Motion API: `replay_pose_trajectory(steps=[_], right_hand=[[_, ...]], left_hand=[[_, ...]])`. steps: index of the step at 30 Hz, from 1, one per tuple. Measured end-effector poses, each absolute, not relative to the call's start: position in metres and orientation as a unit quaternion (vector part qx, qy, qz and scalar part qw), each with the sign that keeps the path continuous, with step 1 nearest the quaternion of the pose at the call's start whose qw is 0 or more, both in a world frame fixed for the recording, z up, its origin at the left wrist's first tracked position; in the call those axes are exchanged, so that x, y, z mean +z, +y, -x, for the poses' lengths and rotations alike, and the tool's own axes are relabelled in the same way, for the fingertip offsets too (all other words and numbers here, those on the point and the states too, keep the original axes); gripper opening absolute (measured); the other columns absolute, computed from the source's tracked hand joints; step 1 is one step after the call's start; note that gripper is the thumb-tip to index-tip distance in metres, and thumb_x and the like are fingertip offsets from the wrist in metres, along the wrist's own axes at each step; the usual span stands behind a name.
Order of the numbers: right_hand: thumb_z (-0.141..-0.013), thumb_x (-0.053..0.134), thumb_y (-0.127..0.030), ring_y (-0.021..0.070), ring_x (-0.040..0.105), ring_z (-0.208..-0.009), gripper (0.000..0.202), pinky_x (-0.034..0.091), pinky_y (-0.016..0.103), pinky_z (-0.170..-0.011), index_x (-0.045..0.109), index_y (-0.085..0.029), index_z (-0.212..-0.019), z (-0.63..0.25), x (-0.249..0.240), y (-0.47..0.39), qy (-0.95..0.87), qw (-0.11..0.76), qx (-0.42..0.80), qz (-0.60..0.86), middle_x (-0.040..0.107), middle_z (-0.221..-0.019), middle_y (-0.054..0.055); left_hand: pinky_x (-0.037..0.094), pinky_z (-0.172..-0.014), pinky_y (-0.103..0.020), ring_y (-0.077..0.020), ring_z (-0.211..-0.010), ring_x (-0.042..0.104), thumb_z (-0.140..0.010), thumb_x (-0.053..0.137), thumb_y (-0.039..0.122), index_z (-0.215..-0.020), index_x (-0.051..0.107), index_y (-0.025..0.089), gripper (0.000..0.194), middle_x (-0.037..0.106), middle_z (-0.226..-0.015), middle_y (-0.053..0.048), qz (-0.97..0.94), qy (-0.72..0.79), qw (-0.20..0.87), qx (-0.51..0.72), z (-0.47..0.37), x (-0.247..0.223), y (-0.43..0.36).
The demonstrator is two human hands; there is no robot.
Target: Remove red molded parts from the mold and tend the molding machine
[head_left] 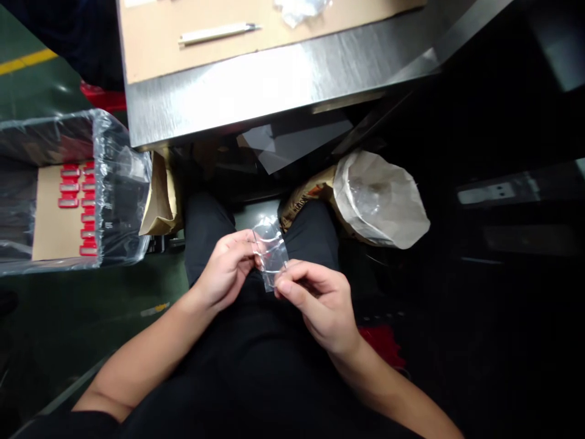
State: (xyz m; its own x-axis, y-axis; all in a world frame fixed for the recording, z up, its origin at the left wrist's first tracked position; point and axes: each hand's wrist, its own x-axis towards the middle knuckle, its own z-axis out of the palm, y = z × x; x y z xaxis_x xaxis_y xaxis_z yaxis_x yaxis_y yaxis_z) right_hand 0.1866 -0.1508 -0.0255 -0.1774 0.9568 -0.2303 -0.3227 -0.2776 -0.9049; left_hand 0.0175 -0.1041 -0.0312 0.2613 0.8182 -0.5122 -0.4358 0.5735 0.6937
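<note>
A small, clear piece of plastic (273,251) with glossy creases is held over my lap, between both hands. It looks like a thin bag or film; I cannot tell which. My left hand (228,268) pinches its left edge between thumb and fingers. At the lower right corner, the thumb and forefinger of my right hand (320,299) are closed on the same plastic. Whether anything lies inside it cannot be made out.
Ahead is a metal table (219,91) topped with cardboard (155,58), a pen (219,34) and crumpled clear plastic (301,9). Left, a plastic-lined bin (98,201) holds several red pieces (69,187) on cardboard. An open paper bag (411,213) stands right, another (159,201) left.
</note>
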Motion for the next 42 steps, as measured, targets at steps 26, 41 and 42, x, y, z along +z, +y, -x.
replay_pose_trajectory(steps=[26,41,42], right_hand=[[-0.091,0.075,-0.030,0.0152,0.058,-0.063,0.021,0.045,0.028,-0.061,0.071,-0.020,-0.074,-0.185,-0.029,-0.150,-0.390,0.419,0.648,0.502,0.067,-0.070,0.002],[-0.084,0.083,-0.032,0.0097,0.049,-0.051,0.022,0.037,0.021,-0.048,0.072,-0.019,-0.070,-0.177,-0.032,-0.148,-0.263,0.424,0.704,0.505,0.062,-0.061,-0.001],[-0.084,0.083,-0.032,0.0097,0.049,-0.052,0.022,0.037,0.021,-0.048,0.072,-0.019,-0.070,-0.177,-0.032,-0.148,-0.260,0.425,0.706,0.504,0.062,-0.061,-0.002]], left_hand=[[0.047,-0.062,-0.025,-0.0127,-0.062,0.059,-0.086,0.076,0.017,-0.093,0.075,0.019,0.007,0.068,-0.072,-0.001,-0.761,0.492,0.111,0.409,0.008,-0.009,-0.096],[0.043,-0.040,-0.028,-0.0115,-0.047,0.057,-0.082,0.078,0.011,-0.089,0.075,0.011,0.008,0.064,-0.061,0.000,-0.862,0.252,0.149,0.414,0.006,-0.011,-0.150],[0.043,-0.040,-0.028,-0.0113,-0.047,0.057,-0.082,0.077,0.012,-0.087,0.075,0.013,0.006,0.064,-0.061,0.000,-0.861,0.255,0.148,0.414,0.006,-0.012,-0.150]])
